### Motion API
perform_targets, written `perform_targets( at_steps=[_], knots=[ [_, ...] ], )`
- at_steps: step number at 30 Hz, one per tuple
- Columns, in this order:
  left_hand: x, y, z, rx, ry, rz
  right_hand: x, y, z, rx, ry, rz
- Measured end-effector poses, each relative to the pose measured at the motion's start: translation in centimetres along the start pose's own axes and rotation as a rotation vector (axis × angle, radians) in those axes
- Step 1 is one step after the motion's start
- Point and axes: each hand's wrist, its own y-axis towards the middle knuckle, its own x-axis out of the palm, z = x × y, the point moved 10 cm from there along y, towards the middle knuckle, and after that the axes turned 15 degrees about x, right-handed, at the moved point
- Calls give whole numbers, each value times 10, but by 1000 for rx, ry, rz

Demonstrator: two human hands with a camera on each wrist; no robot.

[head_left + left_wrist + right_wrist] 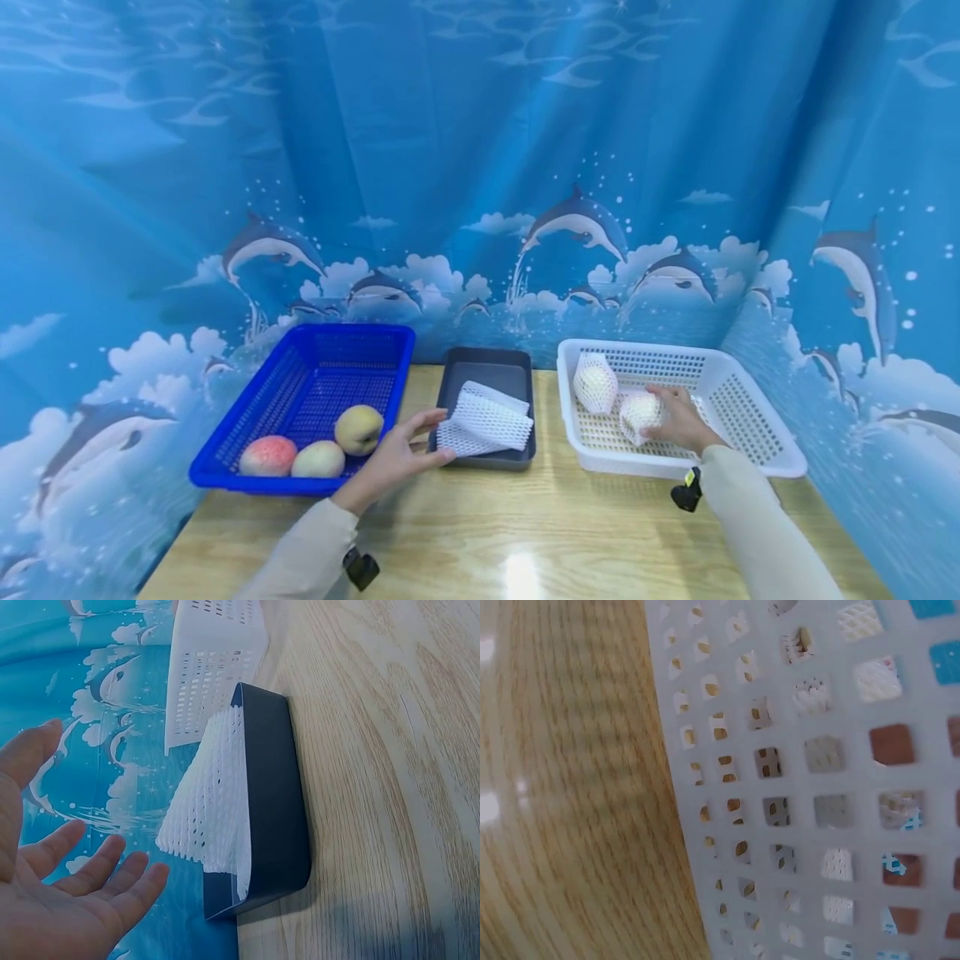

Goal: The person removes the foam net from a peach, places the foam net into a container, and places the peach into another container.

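Inside the white basket (686, 468), my right hand (678, 419) grips a round fruit in a white foam net (640, 417). Another netted fruit (595, 384) stands just left of it. In the right wrist view the basket wall (795, 776) hides most of the hand, which shows only through the holes. My left hand (401, 457) is held with its fingers spread, empty, at the left side of a dark grey tray (491, 358). White foam nets (483, 421) lie in that tray, partly over its edge; the left wrist view shows the nets (206, 795) apart from the fingers.
A blue basket (300, 483) stands on the left with a red-and-cream peach (267, 456), a pale fruit (318, 460) and a yellowish fruit (359, 429) at its near end. Everything stands on a wooden table (570, 525). A blue dolphin-print curtain (450, 167) hangs behind.
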Motion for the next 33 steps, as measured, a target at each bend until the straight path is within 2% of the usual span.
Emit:
perform_targets(
  at_steps=[5,8,12,16,22,28,33],
  knots=[
    [1,0,0,-2,-2,0,3,-4,-5,-78,-9,-10],
    [1,-1,-1,-4,-10,1,7,-3,-5,-92,-52,-14],
    [2,-1,-2,-2,-10,-4,9,1,2,-24,-84,-22],
    [2,-1,-3,-6,6,4,5,2,6,10,-39,-15],
    [2,-3,-4,-21,27,13,-1,-1,6,9,14,-3],
    [3,-3,1,25,29,-9,-8,-3,-2,-20,26,33],
    [2,-4,1,34,37,-15,-10,-6,-9,-40,30,32]
  ],
)
